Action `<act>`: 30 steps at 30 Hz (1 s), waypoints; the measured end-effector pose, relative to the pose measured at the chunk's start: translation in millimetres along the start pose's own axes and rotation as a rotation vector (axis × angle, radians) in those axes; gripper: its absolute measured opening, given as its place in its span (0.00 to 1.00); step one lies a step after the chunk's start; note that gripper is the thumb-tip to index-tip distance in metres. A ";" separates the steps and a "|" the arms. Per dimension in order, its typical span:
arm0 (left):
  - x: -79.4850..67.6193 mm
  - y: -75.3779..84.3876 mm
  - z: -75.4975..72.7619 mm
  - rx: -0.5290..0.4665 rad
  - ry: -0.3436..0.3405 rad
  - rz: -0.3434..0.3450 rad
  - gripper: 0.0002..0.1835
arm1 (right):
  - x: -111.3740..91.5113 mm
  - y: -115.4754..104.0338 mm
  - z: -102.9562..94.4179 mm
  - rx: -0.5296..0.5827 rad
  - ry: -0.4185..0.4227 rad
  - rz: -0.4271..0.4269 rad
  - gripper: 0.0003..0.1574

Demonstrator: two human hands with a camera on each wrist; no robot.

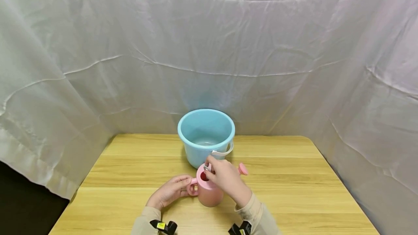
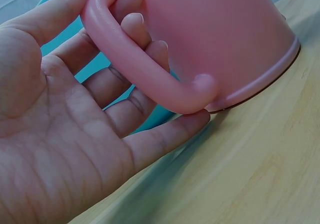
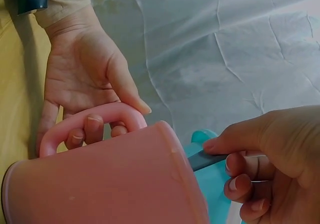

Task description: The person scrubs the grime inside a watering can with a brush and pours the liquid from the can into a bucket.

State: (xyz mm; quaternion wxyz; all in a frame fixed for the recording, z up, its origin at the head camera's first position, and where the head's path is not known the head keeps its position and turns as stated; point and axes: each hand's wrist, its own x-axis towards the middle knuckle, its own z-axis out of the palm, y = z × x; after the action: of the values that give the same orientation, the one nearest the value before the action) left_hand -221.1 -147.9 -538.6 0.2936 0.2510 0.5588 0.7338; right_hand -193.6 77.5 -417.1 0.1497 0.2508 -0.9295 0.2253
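A pink watering can (image 1: 210, 196) stands upright on the wooden table, its round sprinkler head (image 1: 242, 169) pointing right. My left hand (image 1: 173, 190) holds it by the looped handle (image 2: 145, 69). In the left wrist view, several fingers pass through the loop, the thumb lies on its top and the little finger touches its lower end. My right hand (image 1: 226, 177) is above the can's opening. Between thumb and fingers it pinches a thin, flat grey handle (image 3: 204, 160). The lower part of this grey tool is hidden inside the can, so its kind cannot be told.
Right behind the can stands a light blue bucket (image 1: 195, 156) with a white carrying handle (image 1: 224, 152) hanging at its front right. The wooden table (image 1: 287, 188) extends to both sides. Pale grey curtains (image 1: 209, 39) enclose the back and sides.
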 end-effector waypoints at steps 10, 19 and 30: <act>0.9 0.3 -0.3 0.001 -0.004 0.008 0.14 | 0.4 -1.0 0.5 0.002 -0.046 -0.015 0.07; 0.6 0.3 0.1 0.003 -0.005 0.007 0.14 | 0.2 3.2 -3.9 0.021 -0.144 -0.045 0.14; -0.1 -1.3 0.1 -0.009 -0.001 0.003 0.12 | 2.9 8.5 -12.1 0.096 -0.209 -0.072 0.12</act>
State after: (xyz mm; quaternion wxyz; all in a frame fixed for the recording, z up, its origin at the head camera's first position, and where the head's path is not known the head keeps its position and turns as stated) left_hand -220.7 -147.7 -539.8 0.2936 0.2509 0.5550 0.7368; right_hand -198.5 88.9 -408.6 0.0475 0.3130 -0.9186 0.2367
